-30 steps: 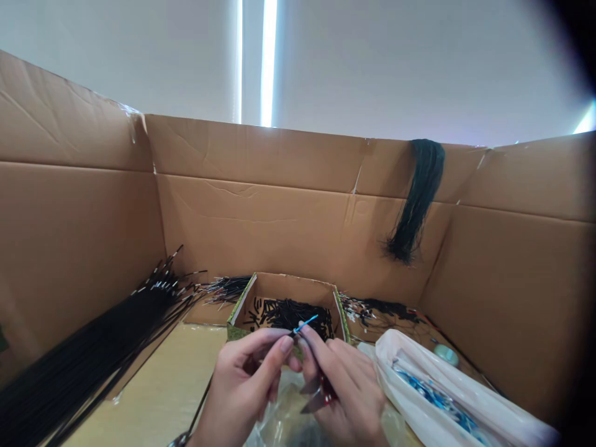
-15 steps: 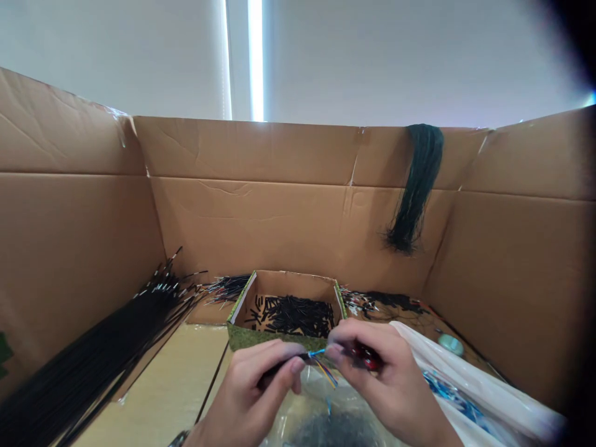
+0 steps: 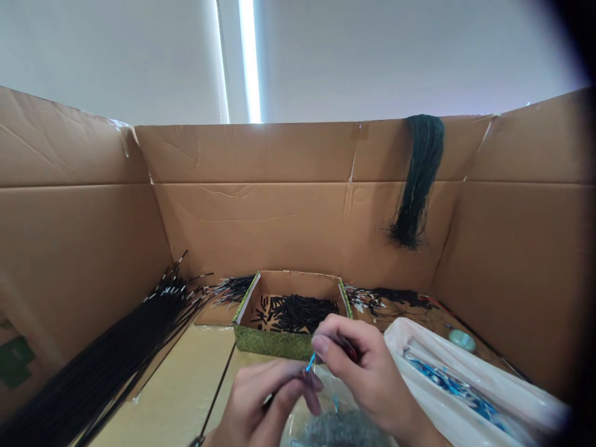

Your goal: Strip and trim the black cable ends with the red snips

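Observation:
My left hand [image 3: 267, 400] is closed around the end of a dark cable, most of which its fingers hide. A short light-blue wire [image 3: 311, 361] runs from the left fingertips up to my right hand [image 3: 356, 366]. The right thumb and index finger pinch the top of that wire. Inside the right palm a dark red object [image 3: 351, 352] shows in part. Below the hands stands a clear plastic container or bag [image 3: 342, 428] with fine clippings in it.
A green-sided box [image 3: 274, 343] of short black pieces stands just beyond my hands. Long black cables [image 3: 107, 360] lie at the left. At the right are a white tray [image 3: 470, 372] with blue wires and a pale green round object [image 3: 462, 339]. Dark strands [image 3: 419, 180] hang over the cardboard wall [image 3: 261, 223].
The blue wire now points more steeply upward between my hands. My right hand has moved slightly left, and the coloured wires seen hanging before are now hidden. The view has shifted slightly.

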The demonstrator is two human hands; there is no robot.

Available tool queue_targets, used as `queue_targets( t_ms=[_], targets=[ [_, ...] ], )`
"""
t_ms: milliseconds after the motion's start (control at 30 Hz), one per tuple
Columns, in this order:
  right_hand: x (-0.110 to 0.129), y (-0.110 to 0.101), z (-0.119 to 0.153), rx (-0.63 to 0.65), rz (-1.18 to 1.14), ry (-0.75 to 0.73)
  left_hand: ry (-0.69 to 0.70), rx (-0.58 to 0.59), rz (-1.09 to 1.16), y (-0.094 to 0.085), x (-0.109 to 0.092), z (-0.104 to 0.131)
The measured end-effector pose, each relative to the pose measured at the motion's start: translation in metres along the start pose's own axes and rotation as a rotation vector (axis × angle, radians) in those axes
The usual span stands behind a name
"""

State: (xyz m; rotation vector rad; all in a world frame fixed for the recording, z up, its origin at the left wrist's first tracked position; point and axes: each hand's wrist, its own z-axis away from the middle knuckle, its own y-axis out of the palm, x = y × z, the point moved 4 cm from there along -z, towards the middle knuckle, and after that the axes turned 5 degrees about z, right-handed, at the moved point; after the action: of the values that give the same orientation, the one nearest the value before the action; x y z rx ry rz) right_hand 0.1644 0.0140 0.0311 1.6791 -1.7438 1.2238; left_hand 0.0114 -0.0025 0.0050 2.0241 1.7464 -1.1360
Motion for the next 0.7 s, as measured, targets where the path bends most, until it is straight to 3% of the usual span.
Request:
queue_targets(
  t_ms=[133, 233, 333, 433, 700],
  targets=[
    [0.014, -0.01, 0.008, -0.152, 0.308, -0.249, -0.256, -0.04, 0.346, 0.01, 0.016, 0.002],
    [0.023, -0.012, 0.014, -0.185, 0.591, -0.558, -0.469, -0.047, 0.684, 0.02, 0.023, 0.003],
    [0.023, -0.012, 0.017, -0.191, 0.747, -0.712, -0.581, 0.014, 0.945, 0.026, 0.024, 0.004],
    [0.017, -0.015, 0.016, -0.176, 0.736, -0.679, -0.632, 0.041, 0.961, 0.024, 0.024, 0.005],
    [0.008, -0.021, 0.011, -0.078, 0.592, -0.445, -0.581, -0.092, 0.461, 0.002, 0.015, -0.004]
  ],
)
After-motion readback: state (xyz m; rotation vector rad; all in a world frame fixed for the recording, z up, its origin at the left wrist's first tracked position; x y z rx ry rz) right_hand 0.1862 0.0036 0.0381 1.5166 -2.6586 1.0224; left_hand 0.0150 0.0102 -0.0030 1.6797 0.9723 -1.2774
